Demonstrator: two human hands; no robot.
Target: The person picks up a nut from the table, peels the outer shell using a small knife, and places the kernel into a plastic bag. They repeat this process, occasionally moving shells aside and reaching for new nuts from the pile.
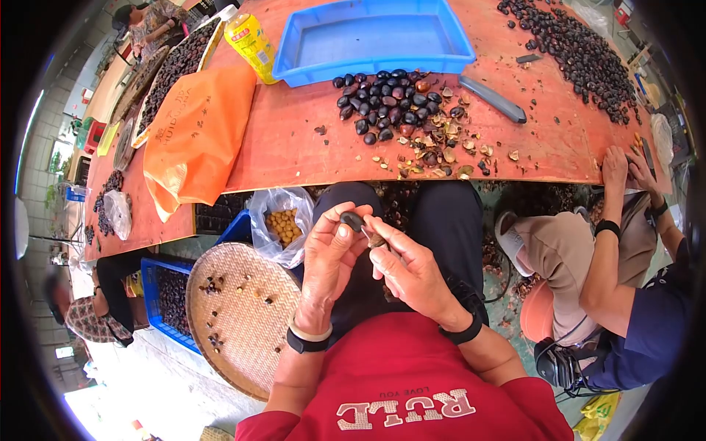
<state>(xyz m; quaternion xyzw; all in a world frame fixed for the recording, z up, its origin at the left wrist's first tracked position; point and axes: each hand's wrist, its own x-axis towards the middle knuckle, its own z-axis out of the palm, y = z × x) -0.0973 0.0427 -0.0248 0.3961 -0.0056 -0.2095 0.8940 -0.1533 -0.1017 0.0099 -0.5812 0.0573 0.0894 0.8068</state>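
Note:
My left hand pinches a dark, glossy nut between thumb and fingertips, above my lap. My right hand is closed round a small knife, its short metal tip right at the nut and most of its handle hidden in my fingers. Ahead on the red table lies a heap of similar dark nuts, with broken shells scattered at its near side. Below the table edge, left of my hands, a clear plastic bag holds yellowish peeled kernels.
A blue tray, a grey-handled tool, a yellow bottle and an orange bag are on the table. A round woven tray stands at my left. Another person's hands work at the right edge.

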